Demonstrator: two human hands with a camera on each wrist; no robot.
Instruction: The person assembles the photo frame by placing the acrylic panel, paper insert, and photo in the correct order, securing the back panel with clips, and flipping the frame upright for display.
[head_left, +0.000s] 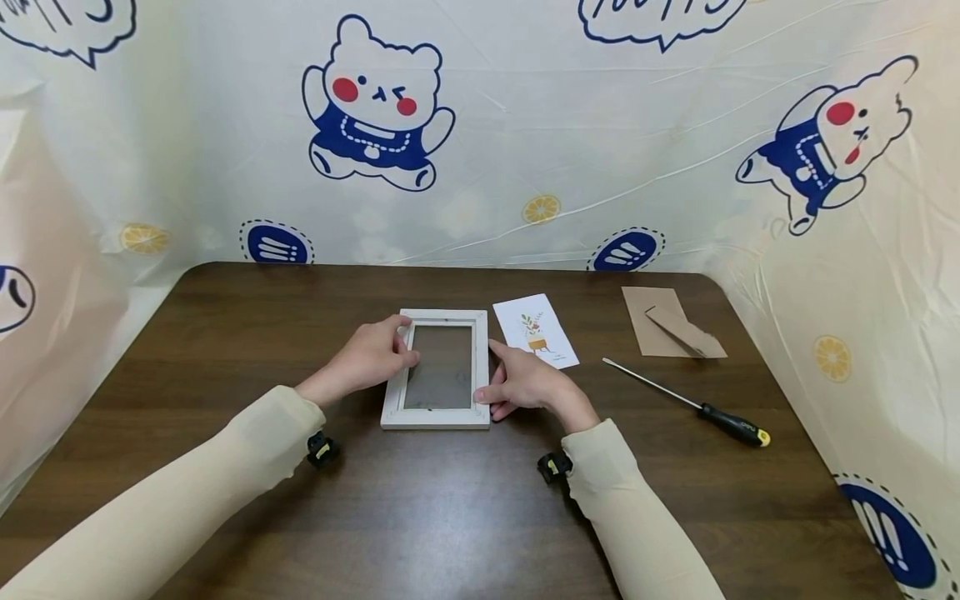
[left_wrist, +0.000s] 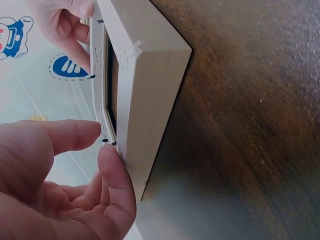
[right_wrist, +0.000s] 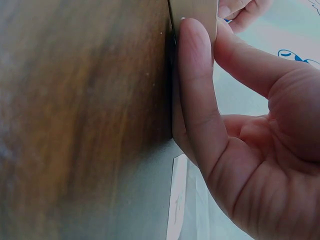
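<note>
Nearest the head camera, two cream sleeves [head_left: 187,492] cross the brown table [head_left: 225,333]. Right hand [head_left: 525,385] grips the right rail of the white picture frame [head_left: 438,369], fingers against its outer side. Left hand [head_left: 371,357] holds the left rail, thumb on top. Frame lies flat at table centre, back side up. Beyond right: printed card [head_left: 537,330], screwdriver [head_left: 693,404], cardboard backing [head_left: 671,323]. Farthest, a cartoon-printed cloth [head_left: 525,125].
</note>
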